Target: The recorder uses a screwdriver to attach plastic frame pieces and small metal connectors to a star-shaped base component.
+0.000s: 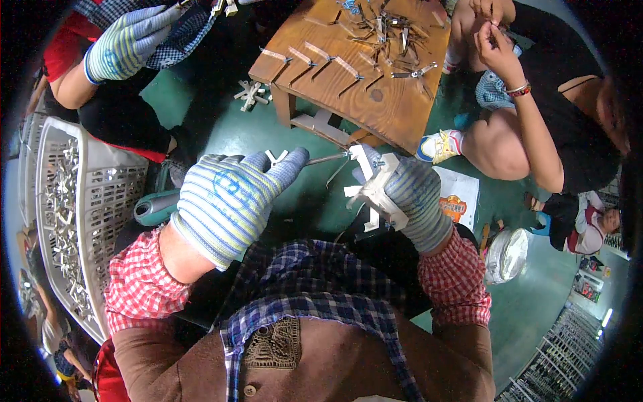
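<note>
My left hand [231, 201], in a striped knit glove, is closed on a thin metal rod [327, 159], its rear part hidden in the fingers. The rod's far tip meets the upper arm of a white branched bracket [380, 191]. A small white forked piece [275, 158] shows by the left fingers. My right hand [418, 201], gloved alike, grips the bracket from its right side, with its fingers partly behind it. A blue-tipped screw [379, 163] stands out from the bracket. Both hands are above my lap, over a checked apron [308, 295].
A wooden table [375, 100] ahead bears metal strips [345, 65] and a pile of parts. On the left stands a white basket [94, 201] full of white brackets. Co-workers sit ahead left and right; one gloved hand [130, 43] shows. A round tub [506, 256] stands right.
</note>
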The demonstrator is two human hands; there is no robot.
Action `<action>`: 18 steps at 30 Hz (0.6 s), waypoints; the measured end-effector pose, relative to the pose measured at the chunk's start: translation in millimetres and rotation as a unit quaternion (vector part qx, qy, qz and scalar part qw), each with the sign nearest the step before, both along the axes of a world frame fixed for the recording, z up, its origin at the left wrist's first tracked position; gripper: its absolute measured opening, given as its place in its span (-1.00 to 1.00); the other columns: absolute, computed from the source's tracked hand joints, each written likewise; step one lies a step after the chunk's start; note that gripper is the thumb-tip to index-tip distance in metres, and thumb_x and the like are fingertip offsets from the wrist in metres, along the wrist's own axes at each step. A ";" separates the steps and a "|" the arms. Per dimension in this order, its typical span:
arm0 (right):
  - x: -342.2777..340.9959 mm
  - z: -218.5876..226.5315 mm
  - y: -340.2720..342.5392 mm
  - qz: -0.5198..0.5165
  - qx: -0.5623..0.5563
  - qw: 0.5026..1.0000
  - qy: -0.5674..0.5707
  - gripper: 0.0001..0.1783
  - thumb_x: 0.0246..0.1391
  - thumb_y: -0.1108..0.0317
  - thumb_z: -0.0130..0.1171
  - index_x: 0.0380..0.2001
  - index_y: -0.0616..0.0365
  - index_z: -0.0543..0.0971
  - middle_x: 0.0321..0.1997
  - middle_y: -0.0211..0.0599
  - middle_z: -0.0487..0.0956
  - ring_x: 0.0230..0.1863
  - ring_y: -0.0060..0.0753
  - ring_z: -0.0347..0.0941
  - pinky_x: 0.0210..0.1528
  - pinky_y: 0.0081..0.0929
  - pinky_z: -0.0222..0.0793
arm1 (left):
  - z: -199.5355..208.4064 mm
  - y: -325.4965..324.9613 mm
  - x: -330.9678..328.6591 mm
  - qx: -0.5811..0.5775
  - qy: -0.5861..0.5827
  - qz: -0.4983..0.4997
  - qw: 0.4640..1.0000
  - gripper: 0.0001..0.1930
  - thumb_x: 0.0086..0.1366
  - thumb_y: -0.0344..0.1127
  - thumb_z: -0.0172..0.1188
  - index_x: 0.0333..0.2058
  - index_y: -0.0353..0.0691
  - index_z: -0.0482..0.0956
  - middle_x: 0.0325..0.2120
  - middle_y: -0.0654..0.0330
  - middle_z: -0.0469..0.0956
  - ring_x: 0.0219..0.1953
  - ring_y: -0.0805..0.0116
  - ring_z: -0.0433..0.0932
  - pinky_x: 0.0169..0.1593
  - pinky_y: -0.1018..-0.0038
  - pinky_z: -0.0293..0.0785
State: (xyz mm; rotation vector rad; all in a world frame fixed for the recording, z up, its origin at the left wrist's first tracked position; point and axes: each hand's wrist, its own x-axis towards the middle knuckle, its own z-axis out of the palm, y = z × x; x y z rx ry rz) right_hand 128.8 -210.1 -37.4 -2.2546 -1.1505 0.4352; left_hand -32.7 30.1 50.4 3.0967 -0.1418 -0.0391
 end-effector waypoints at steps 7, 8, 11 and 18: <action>-15.7 33.7 14.5 0.050 -0.017 0.962 -0.268 -0.80 -0.08 0.29 0.23 -0.37 0.13 0.55 -0.53 -0.25 0.48 -0.50 -0.18 0.47 -0.52 -0.25 0.36 | -18.4 7.4 4.4 -0.179 0.012 0.042 0.983 -0.68 0.19 -0.37 0.11 -0.05 -0.06 0.56 -0.64 0.06 0.49 -0.59 0.10 0.52 -0.53 0.23 0.39; -18.2 36.0 15.9 0.063 -0.002 0.932 -0.357 -0.92 -0.06 0.38 0.19 -0.51 0.14 0.54 -0.63 -0.24 0.42 -0.57 -0.15 0.44 -0.59 -0.23 0.34 | -26.5 8.9 3.1 -0.217 -0.018 0.033 0.975 -0.67 0.18 -0.38 0.12 -0.06 -0.04 0.57 -0.69 0.06 0.43 -0.64 0.12 0.48 -0.55 0.26 0.36; -15.4 33.3 8.9 0.128 -0.044 0.933 -0.334 -0.93 -0.09 0.41 0.19 -0.54 0.13 0.51 -0.62 -0.23 0.39 -0.56 -0.16 0.43 -0.64 -0.25 0.29 | -25.5 4.5 1.1 -0.188 -0.022 0.020 0.982 -0.64 0.14 -0.39 0.13 -0.04 -0.03 0.57 -0.73 0.09 0.38 -0.69 0.15 0.44 -0.57 0.28 0.32; -7.3 9.1 -4.9 0.151 0.048 0.985 -0.068 -0.88 -0.23 0.37 0.24 -0.54 0.12 0.53 -0.53 -0.24 0.45 -0.50 -0.11 0.46 -0.50 -0.20 0.36 | -30.3 -3.0 -7.3 0.032 -0.028 -0.076 0.996 -0.60 0.14 -0.32 0.01 -0.01 -0.11 0.50 -0.54 0.20 0.49 -0.61 0.33 0.50 -0.55 0.39 0.37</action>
